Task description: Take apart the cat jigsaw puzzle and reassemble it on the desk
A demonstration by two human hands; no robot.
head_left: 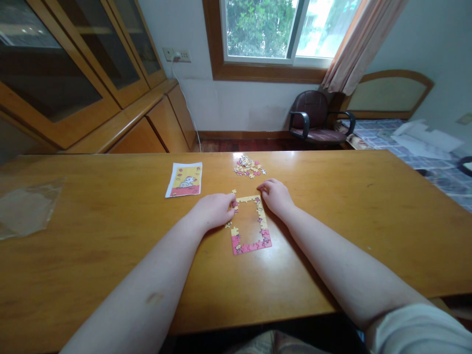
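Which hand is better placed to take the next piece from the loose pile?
Right, probably: the right hand rests at the puzzle border's top corner, just below the loose pieces. The left hand is busy lower, at the border's open side.

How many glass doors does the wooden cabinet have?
3. One glass cabinet door is at far left, a second glass cabinet door is beside it, and a third glass cabinet door is nearest the wall corner. More may lie beyond the view's left edge.

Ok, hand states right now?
Left hand: fingers curled at the jigsaw puzzle border; cannot tell if holding a piece.
Right hand: open, fingers resting by the border, nothing visibly held.
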